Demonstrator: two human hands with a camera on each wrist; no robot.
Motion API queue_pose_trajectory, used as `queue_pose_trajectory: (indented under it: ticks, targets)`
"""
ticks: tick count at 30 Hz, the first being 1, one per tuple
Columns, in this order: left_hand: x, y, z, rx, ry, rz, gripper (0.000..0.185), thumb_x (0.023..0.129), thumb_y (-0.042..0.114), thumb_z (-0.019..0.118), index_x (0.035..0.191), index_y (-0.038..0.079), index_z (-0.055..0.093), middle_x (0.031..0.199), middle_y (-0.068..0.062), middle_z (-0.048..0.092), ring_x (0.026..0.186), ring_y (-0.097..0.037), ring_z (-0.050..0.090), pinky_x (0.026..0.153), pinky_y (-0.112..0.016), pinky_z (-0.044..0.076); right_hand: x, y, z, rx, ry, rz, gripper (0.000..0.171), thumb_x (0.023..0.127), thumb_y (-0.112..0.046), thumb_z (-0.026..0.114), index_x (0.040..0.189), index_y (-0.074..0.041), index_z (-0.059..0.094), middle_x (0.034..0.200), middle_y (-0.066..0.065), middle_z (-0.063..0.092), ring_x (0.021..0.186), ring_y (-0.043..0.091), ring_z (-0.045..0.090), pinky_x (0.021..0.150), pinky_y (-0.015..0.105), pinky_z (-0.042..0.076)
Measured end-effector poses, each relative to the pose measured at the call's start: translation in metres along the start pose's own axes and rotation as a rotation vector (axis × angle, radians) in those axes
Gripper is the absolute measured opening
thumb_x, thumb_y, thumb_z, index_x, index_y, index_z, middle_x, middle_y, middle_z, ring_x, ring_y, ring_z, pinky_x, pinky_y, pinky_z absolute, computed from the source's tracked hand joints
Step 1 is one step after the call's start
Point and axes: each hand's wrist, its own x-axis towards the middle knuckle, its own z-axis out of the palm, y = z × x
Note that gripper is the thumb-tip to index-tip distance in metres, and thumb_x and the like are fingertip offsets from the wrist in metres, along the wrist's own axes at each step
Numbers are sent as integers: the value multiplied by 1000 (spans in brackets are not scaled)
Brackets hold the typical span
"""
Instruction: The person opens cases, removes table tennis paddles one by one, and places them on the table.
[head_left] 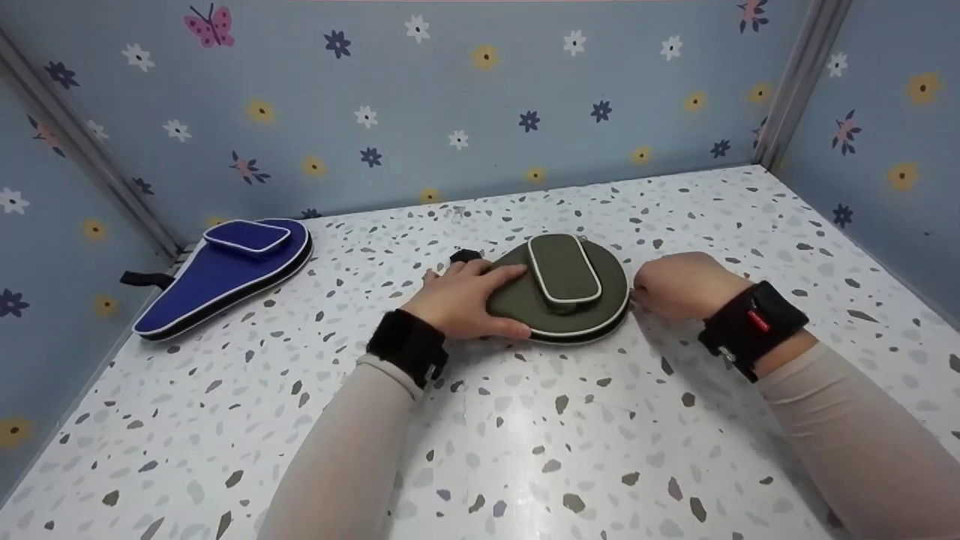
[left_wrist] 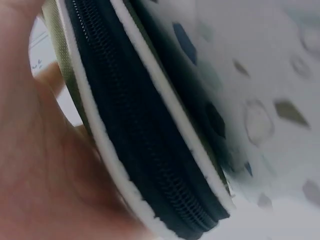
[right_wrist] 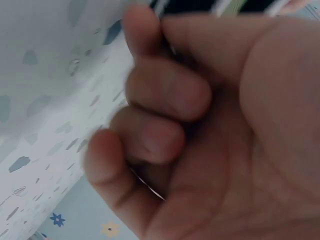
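An olive-green round paddle case (head_left: pixel 592 315) with a small zipped pocket on top lies flat in the middle of the speckled table (head_left: pixel 525 442). My left hand (head_left: pixel 461 300) holds its left part, fingers over the top and thumb along the front edge. In the left wrist view the case's black zipper band (left_wrist: pixel 135 135) runs across my left palm (left_wrist: pixel 40 175). My right hand (head_left: pixel 679 285) sits curled at the case's right rim. The right wrist view shows the right hand's fingers (right_wrist: pixel 165 100) bent in, with index and thumb meeting at the case's edge (right_wrist: pixel 235 6). What they pinch is hidden.
A blue paddle case (head_left: pixel 225 274) with white piping and a black strap lies at the back left, near the wall. Flowered blue walls (head_left: pixel 480 112) close the table at the back and on both sides. Bare tabletop lies in front of the green case.
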Motion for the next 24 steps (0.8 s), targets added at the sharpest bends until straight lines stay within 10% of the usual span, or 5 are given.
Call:
queue_pose_trajectory:
  ticks: [9,24]
  targets:
    - [5,12,9,-16,4,-36,97,93,76,74,174,38,35,164,-23,43,142,-40,48,115,-58,44,27,13,14,-40,73,96,22,106,-12,60,93,-2,74,84,12,70,75,33,67,76,56,60]
    - [0,9,4,-10,34,-112,98,95,79,69,175,38,32,161,-25,44,135,-41,54,111,-58,48,48,14,11,-59,73,98,24,111,-21,58,101,-5,73,92,14,73,85,37,70,84,59,58]
